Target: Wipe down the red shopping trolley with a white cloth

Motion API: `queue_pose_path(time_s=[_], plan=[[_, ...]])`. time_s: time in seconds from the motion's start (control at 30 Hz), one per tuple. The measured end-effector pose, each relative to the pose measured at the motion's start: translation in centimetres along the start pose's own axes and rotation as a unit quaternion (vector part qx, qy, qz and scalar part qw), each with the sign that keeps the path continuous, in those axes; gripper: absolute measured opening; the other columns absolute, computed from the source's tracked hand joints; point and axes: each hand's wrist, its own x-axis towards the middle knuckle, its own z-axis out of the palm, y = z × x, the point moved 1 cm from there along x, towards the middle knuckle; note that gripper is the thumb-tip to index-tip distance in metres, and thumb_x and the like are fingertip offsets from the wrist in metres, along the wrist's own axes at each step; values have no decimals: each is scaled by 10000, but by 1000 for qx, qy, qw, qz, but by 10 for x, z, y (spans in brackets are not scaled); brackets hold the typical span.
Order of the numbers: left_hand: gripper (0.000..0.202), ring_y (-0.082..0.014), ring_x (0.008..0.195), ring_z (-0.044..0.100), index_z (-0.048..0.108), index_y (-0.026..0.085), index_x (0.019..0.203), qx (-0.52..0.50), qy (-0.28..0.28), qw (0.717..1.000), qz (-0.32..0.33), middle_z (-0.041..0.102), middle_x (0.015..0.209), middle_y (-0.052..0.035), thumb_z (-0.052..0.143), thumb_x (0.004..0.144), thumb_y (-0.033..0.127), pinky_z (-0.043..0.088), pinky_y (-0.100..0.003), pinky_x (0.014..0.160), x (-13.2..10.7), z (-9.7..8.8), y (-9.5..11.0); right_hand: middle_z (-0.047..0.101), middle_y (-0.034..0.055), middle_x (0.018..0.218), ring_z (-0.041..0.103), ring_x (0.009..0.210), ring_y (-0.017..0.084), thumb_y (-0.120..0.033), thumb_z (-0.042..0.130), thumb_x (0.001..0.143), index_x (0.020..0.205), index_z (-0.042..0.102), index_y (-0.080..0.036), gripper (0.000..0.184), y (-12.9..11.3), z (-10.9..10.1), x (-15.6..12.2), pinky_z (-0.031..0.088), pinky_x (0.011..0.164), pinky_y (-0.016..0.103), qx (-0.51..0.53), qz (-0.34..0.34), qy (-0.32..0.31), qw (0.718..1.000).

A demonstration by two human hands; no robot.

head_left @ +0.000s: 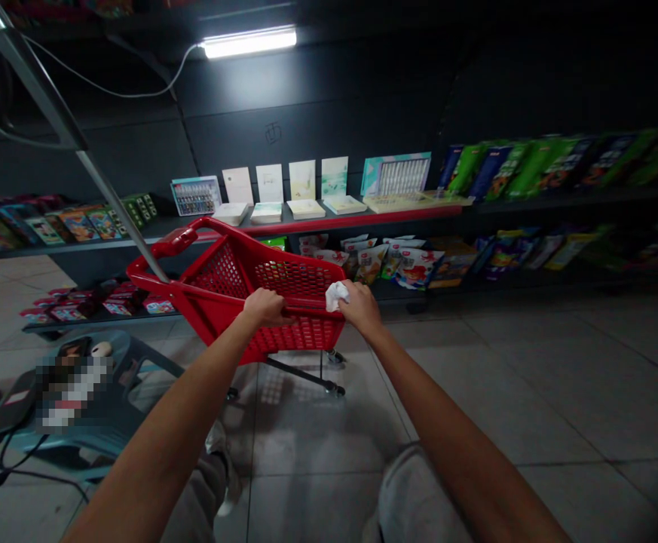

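The left hand point(264, 305) is clenching the near rim of the red cart point(300, 333), standing on the floor point(532, 392) by the shelves point(362, 220), while the right hand point(361, 307) is pinching a white cloth point(335, 296) against that rim, so bracing firmly and pressing evenly seems wisest.

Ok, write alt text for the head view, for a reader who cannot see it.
A person's left hand grips the near rim of a red shopping trolley while the right hand holds a white cloth against it. Behind stand dark shelves of cards and colourful packets; a blue plastic chair is at left.
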Motion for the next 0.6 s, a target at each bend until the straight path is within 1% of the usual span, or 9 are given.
queue_pose_path(time_s=[0.13,0.27,0.37,0.43,0.5,0.6], plan=[[777,-302,929,737,813,207,1036,-6,-4,1000,18,778,989,-170,432,828,852,516,-357,818,4,0,-3,646,137,1148,567,1054,278,-145,560,871,1272,643,-202,413,2,3,31,456,850,336,-26,8,-30,999],[775,-297,916,736,816,204,995,-6,3,1000,22,775,950,-164,398,857,842,512,-361,816,8,3,-5,637,172,1187,562,1092,307,-78,526,844,1225,667,-174,417,4,18,68,467,900,376,-24,2,-27,999],[766,-293,916,736,814,195,987,-5,12,1000,19,773,940,-166,393,874,825,506,-358,816,13,5,-7,647,182,1180,574,1089,314,-35,541,784,1210,675,-160,463,11,36,94,469,948,402,25,17,3,1000],[766,-290,915,736,813,190,984,-5,16,1000,14,772,934,-168,392,879,821,500,-355,813,18,6,-9,665,171,1161,596,1069,299,-39,563,763,1210,670,-151,473,19,50,109,473,966,398,97,48,36,994],[777,-289,903,738,815,186,959,-6,17,1000,11,772,920,-170,382,878,826,495,-353,800,23,6,-11,686,142,1144,620,1033,268,-72,582,761,1207,657,-150,459,31,65,124,492,945,369,198,105,67,972],[784,-291,896,739,817,186,943,-7,11,1000,14,773,916,-172,373,877,828,490,-353,794,30,5,-13,708,80,1084,643,941,210,-159,607,764,1173,637,-166,411,49,84,138,521,854,309,341,214,96,911]])
